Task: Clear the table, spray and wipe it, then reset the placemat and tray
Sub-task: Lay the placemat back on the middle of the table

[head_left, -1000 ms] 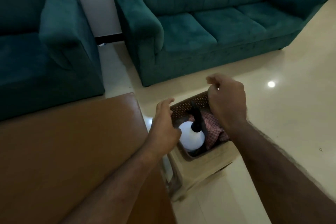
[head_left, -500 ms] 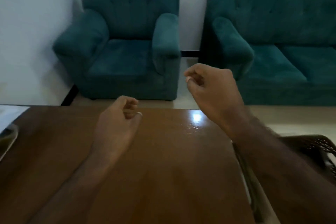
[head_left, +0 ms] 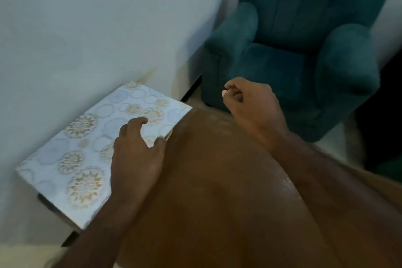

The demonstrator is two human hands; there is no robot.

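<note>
White patterned placemat [head_left: 91,148] overhangs the table [head_left: 217,180] edge; left hand [head_left: 137,154] fingers spread above, right hand [head_left: 254,106] fist-curled.

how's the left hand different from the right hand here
The left hand is spread, fingers apart, reaching over the edge of the patterned placemat; the right hand is curled loosely, fingers tucked in. The left hand sits low at the placemat beside the wooden table; the right hand is raised above the table's far end, in front of the teal armchair. Neither visibly has a grip on anything.
</note>
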